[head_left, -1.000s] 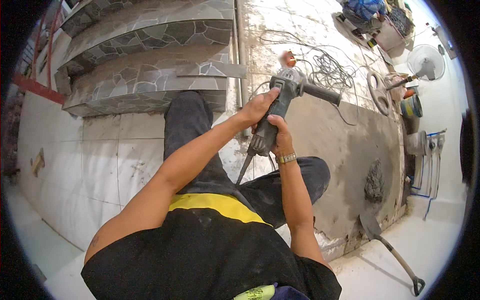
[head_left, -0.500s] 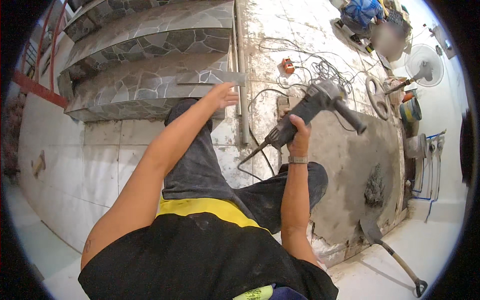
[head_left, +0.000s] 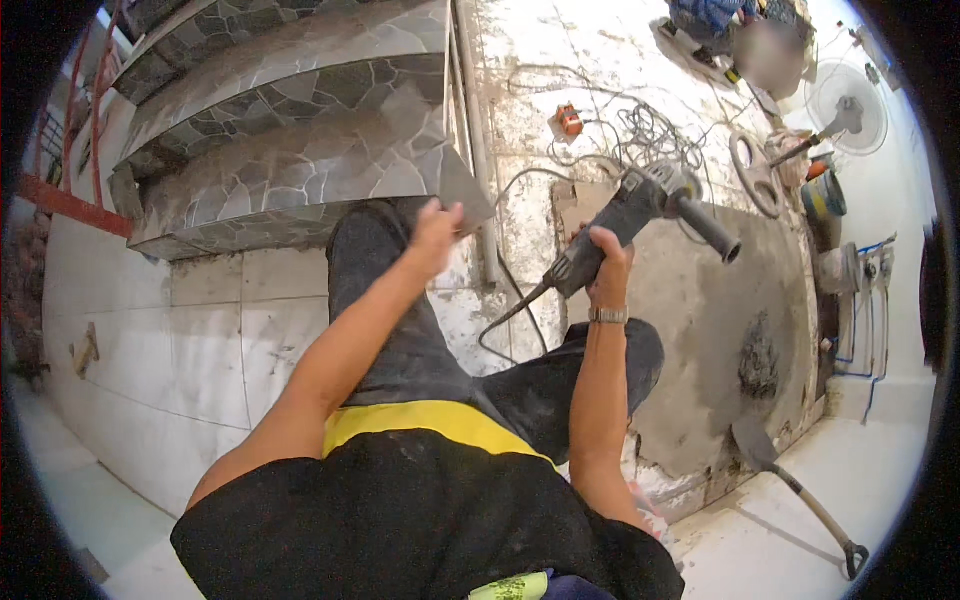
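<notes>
My right hand [head_left: 608, 265] is wrapped round the dark body of an angle grinder [head_left: 618, 222]. The grinder is held up over the floor, its side handle sticking out to the right and its cord trailing down-left. My left hand [head_left: 437, 238], slightly blurred, is closed on the near end of a flat grey tile strip [head_left: 462, 188]. The strip slants away over the lowest step of the stone-patterned stairs [head_left: 260, 190]; its far part is smeared by motion.
A tangled black cable [head_left: 650, 135] and an orange power socket box [head_left: 569, 119] lie on the floor ahead. Wet cement [head_left: 700, 330] covers the right side, with a shovel [head_left: 800, 490] nearby. Another person [head_left: 705, 15] crouches far right, near a white fan [head_left: 850, 105].
My left hand has gone from open fingers beside the tile strip to gripping it, drawing it nearer and turning it. The grinder has shifted slightly right.
</notes>
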